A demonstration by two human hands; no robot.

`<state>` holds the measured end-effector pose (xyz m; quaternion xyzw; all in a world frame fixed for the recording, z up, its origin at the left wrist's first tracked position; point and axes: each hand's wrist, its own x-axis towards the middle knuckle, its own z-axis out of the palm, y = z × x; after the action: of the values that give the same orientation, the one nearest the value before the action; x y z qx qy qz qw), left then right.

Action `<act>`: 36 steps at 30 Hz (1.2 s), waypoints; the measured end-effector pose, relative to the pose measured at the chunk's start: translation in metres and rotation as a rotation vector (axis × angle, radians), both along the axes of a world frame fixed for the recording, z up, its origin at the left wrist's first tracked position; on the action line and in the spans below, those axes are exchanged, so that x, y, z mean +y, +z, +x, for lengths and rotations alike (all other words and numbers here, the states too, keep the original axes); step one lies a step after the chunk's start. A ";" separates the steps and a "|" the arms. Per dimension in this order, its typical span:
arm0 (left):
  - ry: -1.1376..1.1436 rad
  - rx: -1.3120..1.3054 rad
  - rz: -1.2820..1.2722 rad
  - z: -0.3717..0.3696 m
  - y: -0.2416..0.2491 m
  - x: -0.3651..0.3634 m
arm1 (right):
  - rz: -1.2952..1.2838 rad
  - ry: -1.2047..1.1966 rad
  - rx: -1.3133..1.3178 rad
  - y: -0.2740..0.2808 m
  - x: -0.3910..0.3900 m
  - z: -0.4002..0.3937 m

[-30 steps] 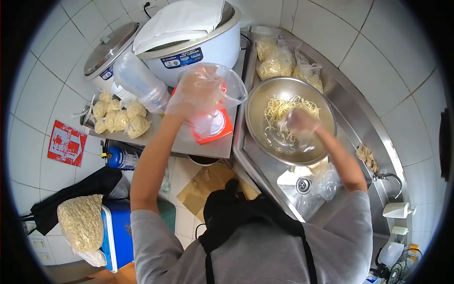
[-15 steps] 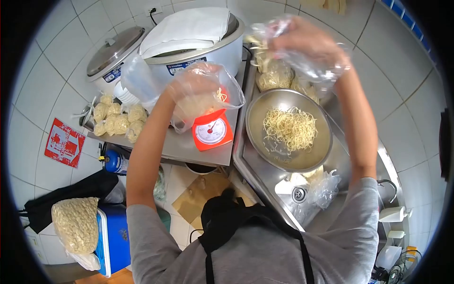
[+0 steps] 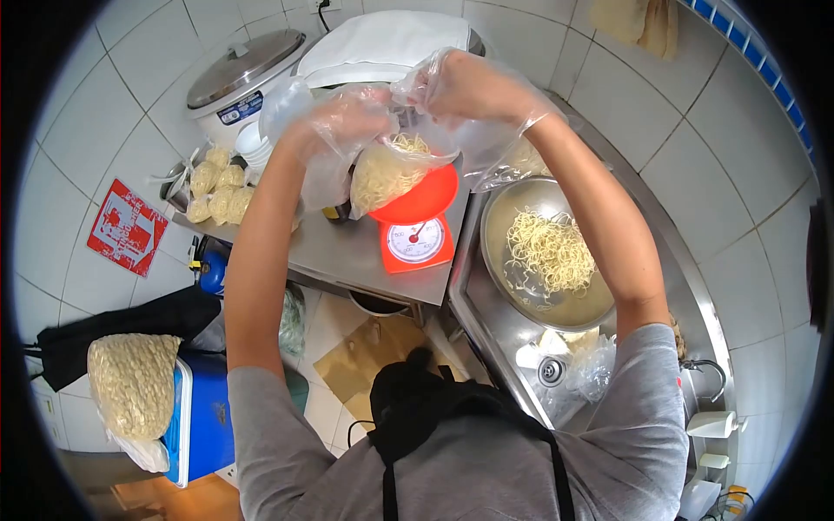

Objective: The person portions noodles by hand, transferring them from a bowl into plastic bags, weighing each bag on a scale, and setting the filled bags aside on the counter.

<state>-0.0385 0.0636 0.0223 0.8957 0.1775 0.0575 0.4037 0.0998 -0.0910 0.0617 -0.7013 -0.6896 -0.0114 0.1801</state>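
Both my hands wear loose clear plastic gloves. My left hand (image 3: 356, 113) is closed on the upper edge of a clear plastic bag of noodles (image 3: 387, 181). Close beside it, my right hand (image 3: 465, 85) has its fingers pinched at the mouth of the same bag, partly hidden by the shiny plastic. The bag leans over the red bowl (image 3: 426, 198) of a kitchen scale (image 3: 415, 242), whose dial faces me. To the right, a large metal bowl (image 3: 497, 282) holds a heap of loose yellow noodles (image 3: 552, 250).
Several bagged noodle portions (image 3: 224, 193) lie at the left of the steel table (image 3: 326, 260). Behind stand a lidded rice cooker (image 3: 248, 78) and another pot under a white cloth (image 3: 387, 43). The metal bowl rests over a sink (image 3: 551, 372) with crumpled plastic inside. A blue cooler (image 3: 208, 417) stands lower left.
My right hand has come left from above the metal bowl's far side to join my left hand at the bag. More noodles show in the bag over the scale. The view has shifted slightly.
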 end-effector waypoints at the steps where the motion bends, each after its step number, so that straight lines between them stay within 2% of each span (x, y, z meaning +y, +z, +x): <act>1: 0.016 0.030 0.029 0.000 0.001 -0.001 | 0.015 -0.110 0.137 -0.003 0.004 0.002; 5: -0.057 -0.094 -0.158 0.007 -0.024 0.009 | 0.088 -0.160 0.208 -0.020 -0.016 0.022; 7: -0.356 -0.189 -0.259 0.014 -0.034 0.003 | 0.297 -0.065 0.451 -0.034 -0.043 0.041; 9: -0.371 -0.159 -0.216 0.016 -0.039 -0.017 | 0.249 -0.151 0.630 -0.053 -0.073 0.054; 11: -0.386 -0.135 -0.166 0.022 -0.043 -0.030 | 0.082 -0.299 0.385 -0.098 -0.098 0.087; 13: -0.473 -0.068 -0.023 0.029 -0.049 -0.037 | -0.359 -0.605 0.236 -0.142 -0.118 0.091; 15: -0.461 -0.020 0.045 0.023 -0.043 -0.053 | -0.205 -0.445 -0.037 -0.287 -0.156 0.163; 17: -0.276 -0.026 0.174 0.010 -0.035 -0.073 | -0.418 -0.397 -0.068 -0.306 -0.177 0.141; 18: -0.278 -0.016 0.173 0.012 -0.034 -0.075 | -0.420 -0.396 -0.057 -0.319 -0.182 0.129; 20: -0.345 0.079 0.348 0.017 -0.030 -0.078 | -0.174 -0.552 -0.057 -0.354 -0.185 0.115; 21: -0.352 0.090 0.347 0.015 -0.029 -0.082 | -0.177 -0.555 -0.045 -0.360 -0.188 0.114; 23: -0.372 -0.016 0.530 0.005 -0.025 -0.095 | -0.294 -0.404 -0.347 -0.362 -0.192 0.113; 24: -0.383 0.001 0.522 0.007 -0.033 -0.090 | -0.243 -0.412 -0.359 -0.374 -0.192 0.121; 25: -0.406 -0.068 0.522 0.011 -0.045 -0.080 | -0.311 -0.426 -0.332 -0.363 -0.189 0.121; 26: -0.429 -0.141 0.524 0.014 -0.051 -0.075 | -0.158 -0.444 -0.231 -0.363 -0.190 0.128; 27: -0.441 -0.131 0.524 0.014 -0.047 -0.079 | -0.216 -0.581 -0.041 -0.336 -0.184 0.130; 28: -0.351 -0.031 0.565 0.014 -0.036 -0.085 | 0.001 -0.555 0.005 -0.325 -0.187 0.139; 29: -0.259 0.066 0.605 0.014 -0.029 -0.091 | 0.021 -0.586 0.027 -0.313 -0.187 0.157; 30: -0.269 0.067 0.605 0.015 -0.027 -0.094 | 0.040 -0.616 0.047 -0.298 -0.190 0.168; 32: -0.218 0.084 0.557 0.016 -0.025 -0.096 | 0.042 -0.573 0.094 -0.204 -0.199 0.143; 33: -0.223 0.080 0.558 0.017 -0.026 -0.095 | 0.044 -0.579 0.091 -0.180 -0.200 0.141; 36: -0.231 0.029 0.454 0.023 -0.033 -0.087 | -0.058 -0.633 0.069 -0.141 -0.198 0.150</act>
<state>-0.0152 -0.0232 -0.0110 0.9785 0.0621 0.0364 0.1935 0.2502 -0.2891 -0.0792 -0.8859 -0.4308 -0.0235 0.1707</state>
